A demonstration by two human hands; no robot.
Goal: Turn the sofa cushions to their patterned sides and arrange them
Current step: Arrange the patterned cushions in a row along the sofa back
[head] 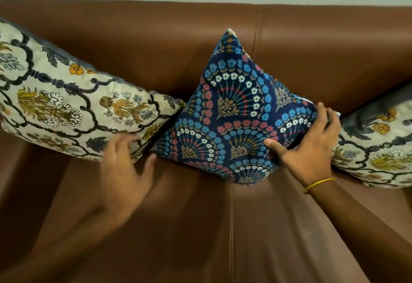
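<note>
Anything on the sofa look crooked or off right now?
Yes: the blue cushion in the middle stands on one corner like a diamond, with the right hand gripping its right corner. The cream cushion on the left is tilted too. All visible faces are patterned; no damage shows.

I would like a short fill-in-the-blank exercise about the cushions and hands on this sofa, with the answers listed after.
1. The cushion standing on one corner in the middle is mainly ____ in colour.
2. The right hand grips the blue cushion at its ____ corner.
3. The yellow thread is worn on the ____ wrist.
4. The brown sofa holds ____ cushions, counting the cream floral cushion beside the left hand.

Answers: blue; right; right; three
</note>
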